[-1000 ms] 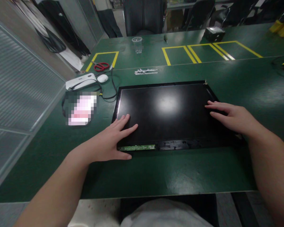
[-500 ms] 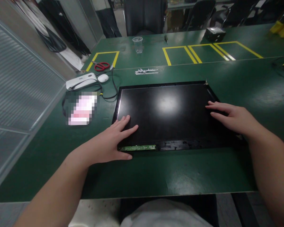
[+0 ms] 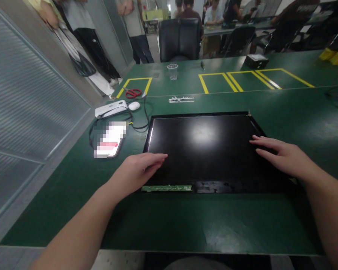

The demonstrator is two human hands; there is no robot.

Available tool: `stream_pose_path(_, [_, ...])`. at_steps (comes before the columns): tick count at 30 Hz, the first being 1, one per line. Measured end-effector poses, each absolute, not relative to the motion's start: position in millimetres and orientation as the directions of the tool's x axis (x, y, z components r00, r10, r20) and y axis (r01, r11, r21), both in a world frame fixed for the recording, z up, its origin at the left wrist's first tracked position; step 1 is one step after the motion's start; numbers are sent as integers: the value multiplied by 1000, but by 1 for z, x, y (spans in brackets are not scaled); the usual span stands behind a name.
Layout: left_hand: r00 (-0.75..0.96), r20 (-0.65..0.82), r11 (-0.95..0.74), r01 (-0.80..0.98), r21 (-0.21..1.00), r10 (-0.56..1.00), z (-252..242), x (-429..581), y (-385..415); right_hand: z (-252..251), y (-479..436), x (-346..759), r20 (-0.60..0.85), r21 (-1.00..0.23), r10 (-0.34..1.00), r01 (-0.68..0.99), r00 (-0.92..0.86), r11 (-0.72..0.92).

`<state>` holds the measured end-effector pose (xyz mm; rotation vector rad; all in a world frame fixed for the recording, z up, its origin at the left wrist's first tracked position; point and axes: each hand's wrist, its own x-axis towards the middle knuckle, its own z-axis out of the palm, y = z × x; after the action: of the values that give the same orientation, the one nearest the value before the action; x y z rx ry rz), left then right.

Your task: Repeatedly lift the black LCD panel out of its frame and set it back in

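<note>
A black display panel lies flat on the green table, with a narrow green circuit strip along its near edge. My left hand rests at the panel's near left corner, fingers together and stretched over the glass. My right hand lies flat on the panel's right edge, fingers spread and pointing left. Neither hand holds anything.
Left of the panel lie a phone-like item, a white box, a white mouse and a black cable. Farther back are red scissors, a clear plastic cup, small metal parts, yellow floor-tape rectangles and a black chair. People stand behind.
The view has tilted up, showing more of the room and people behind. My left hand's fingers have drawn together and shifted slightly right over the panel corner. The right hand stays put.
</note>
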<state>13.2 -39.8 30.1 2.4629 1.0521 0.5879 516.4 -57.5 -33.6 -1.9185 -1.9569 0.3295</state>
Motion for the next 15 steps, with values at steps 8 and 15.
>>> stream_pose_path(8, [581,307,-648,581,492,754,32,12,-44,-47,-55,528,128,-404,991,911,-28,78])
stream_pose_path(15, [378,270,-463,773,435,885,26,12,-33,-60,-51,536,138,-409,990,909,-22,77])
